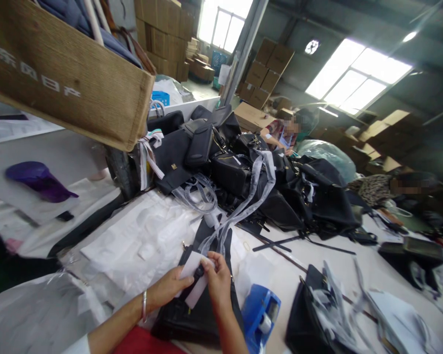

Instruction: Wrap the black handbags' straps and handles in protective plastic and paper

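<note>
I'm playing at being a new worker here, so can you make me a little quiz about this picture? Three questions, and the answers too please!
1. Which of the person's wrists has a silvery bracelet on it?

2. True or false: the blue plastic thing is to the right of the black bag that is under the person's hands.

3. Fill the gap: the left hand is holding a piece of white ____.

Key:
1. The left wrist.
2. True.
3. Paper (or thin card; it is hard to tell which).
</note>
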The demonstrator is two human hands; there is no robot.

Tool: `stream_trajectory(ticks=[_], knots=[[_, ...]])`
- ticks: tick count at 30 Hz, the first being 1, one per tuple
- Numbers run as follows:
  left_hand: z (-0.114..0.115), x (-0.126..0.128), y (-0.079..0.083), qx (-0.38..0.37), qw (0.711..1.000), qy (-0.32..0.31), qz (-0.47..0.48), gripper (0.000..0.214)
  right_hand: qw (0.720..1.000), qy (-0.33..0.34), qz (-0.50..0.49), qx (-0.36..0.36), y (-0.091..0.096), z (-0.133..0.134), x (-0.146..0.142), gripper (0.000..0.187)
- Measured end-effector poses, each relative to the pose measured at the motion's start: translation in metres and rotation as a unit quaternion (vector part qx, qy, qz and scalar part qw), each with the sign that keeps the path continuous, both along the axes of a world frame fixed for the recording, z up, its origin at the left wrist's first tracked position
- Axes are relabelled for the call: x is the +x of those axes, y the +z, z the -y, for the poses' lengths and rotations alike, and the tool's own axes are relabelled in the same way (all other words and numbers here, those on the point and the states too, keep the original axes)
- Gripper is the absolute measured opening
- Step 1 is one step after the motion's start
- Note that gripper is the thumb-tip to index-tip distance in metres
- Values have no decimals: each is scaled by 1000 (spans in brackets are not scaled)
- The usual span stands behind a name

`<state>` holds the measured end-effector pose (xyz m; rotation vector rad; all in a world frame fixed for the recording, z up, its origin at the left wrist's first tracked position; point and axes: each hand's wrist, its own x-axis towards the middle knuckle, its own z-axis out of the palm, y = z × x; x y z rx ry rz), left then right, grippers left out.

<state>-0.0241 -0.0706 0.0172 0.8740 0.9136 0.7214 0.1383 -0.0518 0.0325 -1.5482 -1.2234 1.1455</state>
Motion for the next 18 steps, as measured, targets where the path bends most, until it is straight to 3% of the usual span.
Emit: stream_trajectory(ticks=[8, 15, 18], knots=[[-2, -4, -8, 1, 999, -49, -4, 47, 999, 28, 7, -37, 5, 3, 6, 27], [-9, -11, 13, -31, 990, -108, 90, 44, 999, 21, 40, -28, 7, 2, 7, 25], [-11, -3, 19, -52, 987, -68, 138, 47, 998, 23, 52, -17, 15, 1, 6, 23]])
